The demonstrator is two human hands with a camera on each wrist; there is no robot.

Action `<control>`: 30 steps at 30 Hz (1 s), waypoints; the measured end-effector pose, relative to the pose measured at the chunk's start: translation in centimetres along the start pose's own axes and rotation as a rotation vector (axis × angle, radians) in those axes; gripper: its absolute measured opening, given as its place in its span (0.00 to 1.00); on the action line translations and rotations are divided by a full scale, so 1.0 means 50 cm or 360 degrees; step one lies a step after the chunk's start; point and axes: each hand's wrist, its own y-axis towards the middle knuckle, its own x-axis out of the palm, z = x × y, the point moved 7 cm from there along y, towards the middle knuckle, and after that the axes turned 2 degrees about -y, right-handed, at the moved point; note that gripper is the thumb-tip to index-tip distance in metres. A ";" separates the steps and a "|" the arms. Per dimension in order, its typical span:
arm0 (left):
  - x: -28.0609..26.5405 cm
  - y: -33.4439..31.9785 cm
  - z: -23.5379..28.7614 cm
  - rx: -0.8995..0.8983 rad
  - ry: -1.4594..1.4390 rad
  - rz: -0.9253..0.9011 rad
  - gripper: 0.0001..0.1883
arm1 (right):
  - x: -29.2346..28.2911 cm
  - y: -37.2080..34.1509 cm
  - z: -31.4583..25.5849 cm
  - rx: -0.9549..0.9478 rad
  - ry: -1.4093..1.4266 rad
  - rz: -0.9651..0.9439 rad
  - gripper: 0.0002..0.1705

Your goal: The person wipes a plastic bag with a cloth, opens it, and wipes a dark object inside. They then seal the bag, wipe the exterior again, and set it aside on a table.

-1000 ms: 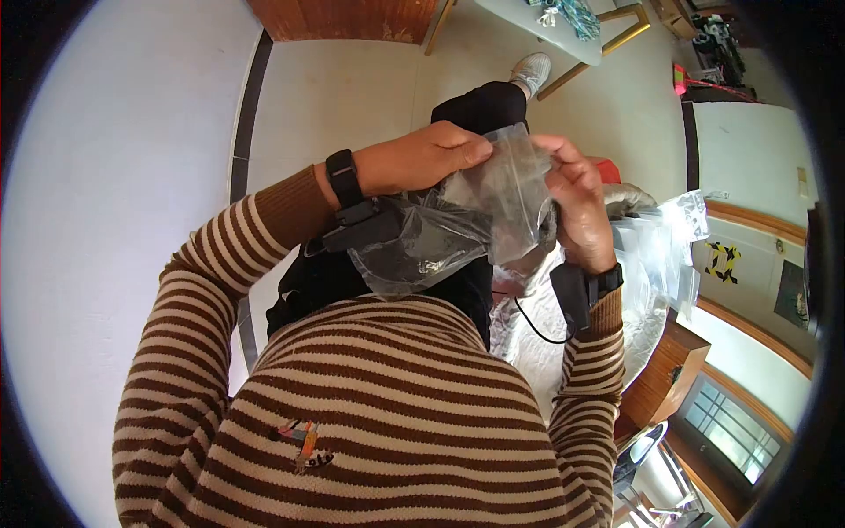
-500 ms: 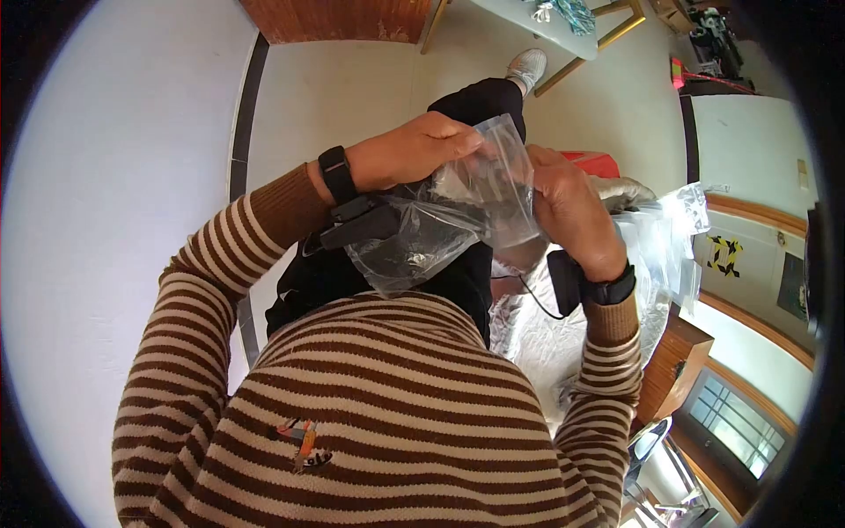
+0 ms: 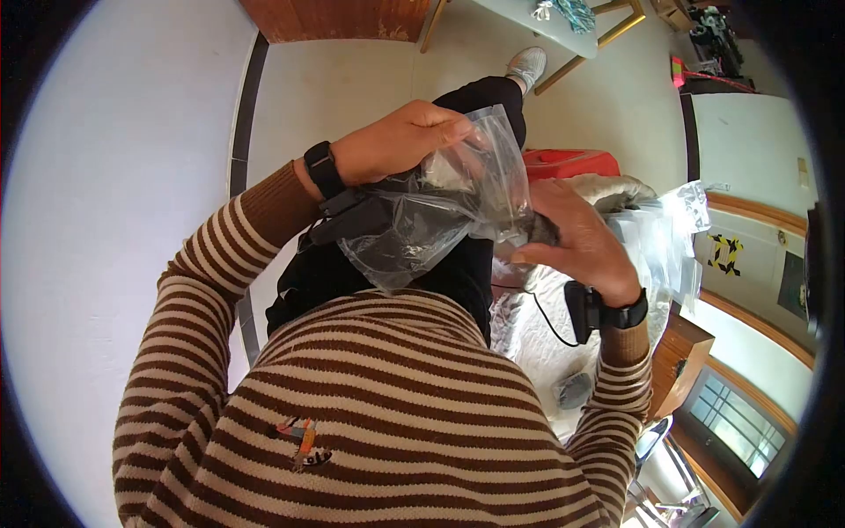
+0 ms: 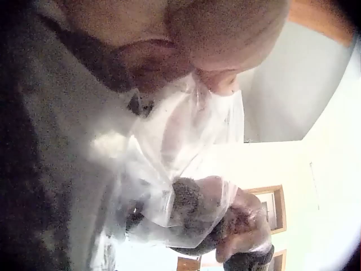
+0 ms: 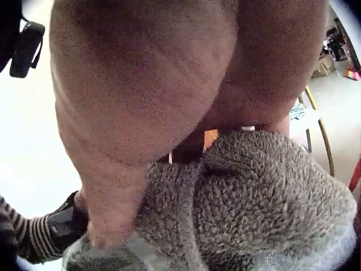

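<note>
My left hand [image 3: 400, 141] pinches the upper edge of a clear plastic bag [image 3: 503, 163] between thumb and fingers, over my lap. More clear film [image 3: 414, 238] hangs below that hand. At the bag's right side, my right hand [image 3: 581, 233] grips a grey fuzzy piece [image 5: 271, 197], thumb on one side and fingers on the other. Up close in the right wrist view it looks thick and plush, with a seam or fold down it. In the left wrist view, the grey piece [image 4: 186, 195] overlaps the bag's film, with the right hand [image 4: 248, 220] behind.
On my right, a white cover [image 3: 537, 352] bears a small grey bundle [image 3: 572, 390] and a pile of clear bags [image 3: 651, 251]. A red object [image 3: 572, 163] lies beyond my right hand. Ahead stands a pale table [image 3: 546, 26] with gold legs; a white wall [image 3: 132, 220] is on my left.
My right hand has left the bag's edge and moved down and right, now around the grey piece. The left hand has shifted slightly left and up, still with the bag.
</note>
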 end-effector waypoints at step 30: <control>-0.072 -0.035 0.114 0.0401 -0.0988 0.0533 0.24 | 0.040 0.057 0.098 0.0504 0.1456 0.0989 0.21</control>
